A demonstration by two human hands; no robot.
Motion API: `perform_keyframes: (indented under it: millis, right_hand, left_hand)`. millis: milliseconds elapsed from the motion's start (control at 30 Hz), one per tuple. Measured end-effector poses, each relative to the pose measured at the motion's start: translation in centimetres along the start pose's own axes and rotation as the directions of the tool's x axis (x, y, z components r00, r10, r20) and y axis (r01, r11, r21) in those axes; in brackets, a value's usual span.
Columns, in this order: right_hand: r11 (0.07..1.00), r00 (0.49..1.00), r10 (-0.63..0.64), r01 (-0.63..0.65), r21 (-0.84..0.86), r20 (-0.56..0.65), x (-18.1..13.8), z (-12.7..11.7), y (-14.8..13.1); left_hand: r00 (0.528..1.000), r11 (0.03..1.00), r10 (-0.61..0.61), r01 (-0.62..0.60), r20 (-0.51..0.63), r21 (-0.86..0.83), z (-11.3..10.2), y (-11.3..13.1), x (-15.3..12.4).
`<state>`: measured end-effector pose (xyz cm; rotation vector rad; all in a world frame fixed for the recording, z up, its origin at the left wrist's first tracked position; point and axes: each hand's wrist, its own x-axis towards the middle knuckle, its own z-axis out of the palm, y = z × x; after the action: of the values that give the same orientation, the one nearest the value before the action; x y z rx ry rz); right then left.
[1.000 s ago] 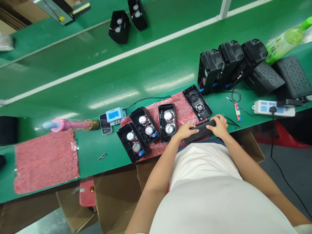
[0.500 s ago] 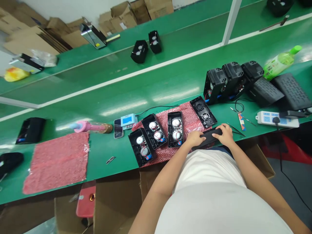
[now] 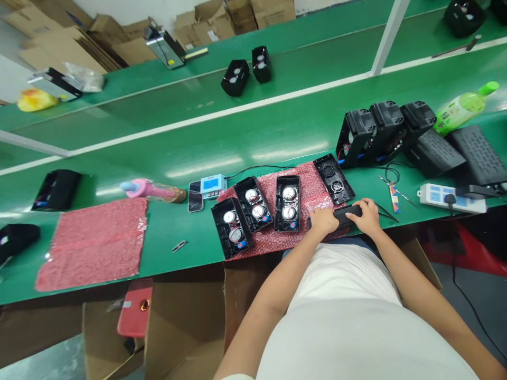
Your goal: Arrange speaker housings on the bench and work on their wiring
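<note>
Close to my body, a long black plastic housing [image 3: 343, 215] lies at the bench's front edge on pink bubble wrap [image 3: 311, 193]. My left hand [image 3: 325, 221] grips its left end, and my right hand [image 3: 365, 215] is closed around its right end. The side facing the bench is hidden. To the left are three open black speaker housings, the nearest one [image 3: 288, 203] showing two round silver drivers, red wires and a blue part. Just behind my hands is a black panel with round grilles [image 3: 334, 179].
Tweezers [image 3: 386, 212], a white power strip [image 3: 452, 198] and a green bottle [image 3: 461, 108] are on the right. Several black housings [image 3: 386, 129] stand behind. A phone [image 3: 195, 197], a blue-screened device [image 3: 213, 184] and a second pink bubble-wrap sheet [image 3: 93, 243] lie leftward.
My left hand has shifted along the black housing, its fingers now further over the top. My right hand keeps its hold. The camera view has tilted slightly.
</note>
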<state>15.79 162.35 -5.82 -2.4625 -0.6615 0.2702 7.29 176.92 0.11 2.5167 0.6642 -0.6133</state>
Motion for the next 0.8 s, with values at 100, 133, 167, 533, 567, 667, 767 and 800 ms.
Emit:
perform_keyframes:
  millis: [100, 133, 167, 533, 567, 667, 767, 800]
  right_hand:
    - [1.0, 1.0, -0.01, 0.01, -0.002, 0.002, 0.04, -0.03, 0.08]
    - [1.0, 1.0, -0.012, 0.012, -0.002, 0.002, 0.04, -0.04, 0.11]
    - [1.0, 1.0, -0.014, 0.014, -0.001, 0.001, 0.02, -0.04, 0.14]
    - [1.0, 1.0, -0.022, 0.022, 0.01, -0.012, -0.28, -0.18, 0.06]
    - [1.0, 1.0, -0.022, 0.022, 0.011, -0.014, -0.28, -0.21, 0.03]
    - [1.0, 0.999, -0.026, 0.026, 0.014, -0.02, -0.31, -0.32, -0.03]
    - [0.999, 0.999, -0.031, 0.031, 0.016, -0.024, -0.39, -0.38, 0.0]
    - [0.999, 0.999, -0.033, 0.033, 0.017, -0.024, -0.42, -0.38, 0.02]
  left_hand:
    - [0.999, 1.0, 0.011, -0.011, -0.041, 0.012, 0.25, -0.13, -0.07]
    - [0.999, 1.0, 0.014, -0.013, -0.05, 0.017, 0.33, -0.14, -0.08]
    - [0.998, 1.0, 0.017, -0.016, -0.057, 0.021, 0.4, -0.15, -0.09]
    - [0.997, 0.998, 0.03, -0.026, -0.073, 0.054, 0.83, -0.06, -0.11]
    - [0.997, 0.998, 0.024, -0.02, -0.071, 0.053, 0.81, -0.03, -0.1]
    - [0.998, 0.999, 0.015, -0.012, -0.059, 0.046, 0.74, 0.02, -0.05]
    - [0.999, 0.999, 0.013, -0.012, -0.046, 0.038, 0.63, 0.0, 0.0]
    - [0.999, 0.999, 0.014, -0.012, -0.043, 0.036, 0.6, 0.0, 0.01]
